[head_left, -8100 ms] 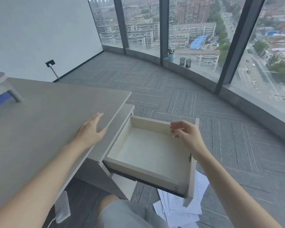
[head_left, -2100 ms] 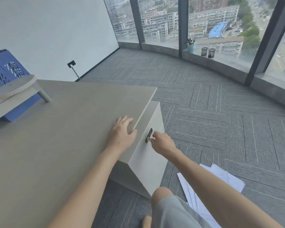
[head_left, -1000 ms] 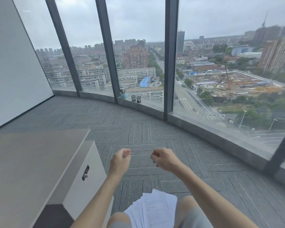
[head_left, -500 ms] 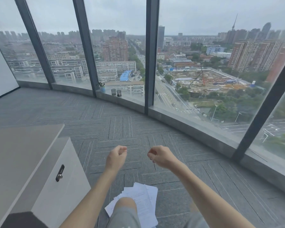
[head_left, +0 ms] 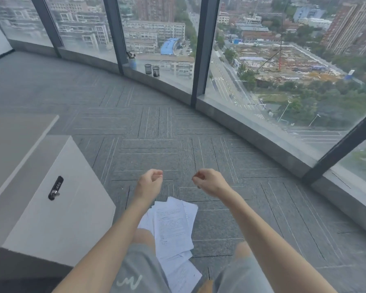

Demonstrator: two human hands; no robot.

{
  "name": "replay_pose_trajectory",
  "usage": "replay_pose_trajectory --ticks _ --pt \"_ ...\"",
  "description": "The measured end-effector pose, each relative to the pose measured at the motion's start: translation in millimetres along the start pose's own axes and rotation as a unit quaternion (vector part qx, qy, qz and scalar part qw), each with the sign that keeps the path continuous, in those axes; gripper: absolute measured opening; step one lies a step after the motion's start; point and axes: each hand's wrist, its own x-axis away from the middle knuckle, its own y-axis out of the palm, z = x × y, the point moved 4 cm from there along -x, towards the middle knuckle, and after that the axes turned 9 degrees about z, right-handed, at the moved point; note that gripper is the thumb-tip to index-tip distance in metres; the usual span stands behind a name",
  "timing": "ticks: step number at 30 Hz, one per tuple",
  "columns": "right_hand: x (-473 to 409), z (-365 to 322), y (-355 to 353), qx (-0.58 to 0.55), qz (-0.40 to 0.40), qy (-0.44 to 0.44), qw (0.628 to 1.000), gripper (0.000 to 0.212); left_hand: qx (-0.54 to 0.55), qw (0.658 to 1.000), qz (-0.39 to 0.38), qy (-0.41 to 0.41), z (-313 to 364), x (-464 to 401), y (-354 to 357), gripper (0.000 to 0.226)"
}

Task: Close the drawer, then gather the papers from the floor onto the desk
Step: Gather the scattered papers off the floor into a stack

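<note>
The white drawer (head_left: 57,199) is pushed in flush with its cabinet at the left, its dark lock (head_left: 55,188) facing me. The grey desk (head_left: 11,140) top runs above it. A loose pile of printed papers (head_left: 173,227) lies on the grey carpet between my knees. My left hand (head_left: 149,182) and my right hand (head_left: 209,181) hover above the papers' far end, both loosely curled with fingers closed and nothing in them. My legs hide part of the pile.
A curved glass window wall with dark mullions (head_left: 201,49) rings the room, above a low grey sill (head_left: 251,132). Two mesh pen cups (head_left: 152,70) and a blue pot (head_left: 132,62) stand on the sill. Carpet spreads ahead and to the right.
The drawer went from open to shut. I turned away from the desk toward the window, and my view has tilted down so the papers and floor show more. Both hands stay curled in front.
</note>
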Motion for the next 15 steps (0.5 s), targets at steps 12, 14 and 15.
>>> replay_pose_trajectory --ticks 12,14,15 --pt "-123.2 27.2 105.9 -0.005 -0.088 0.045 0.995 0.027 0.008 0.988 0.045 -0.146 -102.9 -84.7 15.5 0.026" --pt "-141.0 31.6 124.2 -0.007 -0.097 0.059 0.994 0.025 0.000 0.985 0.045 -0.164 -123.7 -98.2 22.1 0.025" --pt "-147.7 34.7 133.9 -0.007 -0.102 0.066 0.992 0.024 -0.008 0.984 0.041 -0.172 -133.9 -102.6 25.1 0.025"
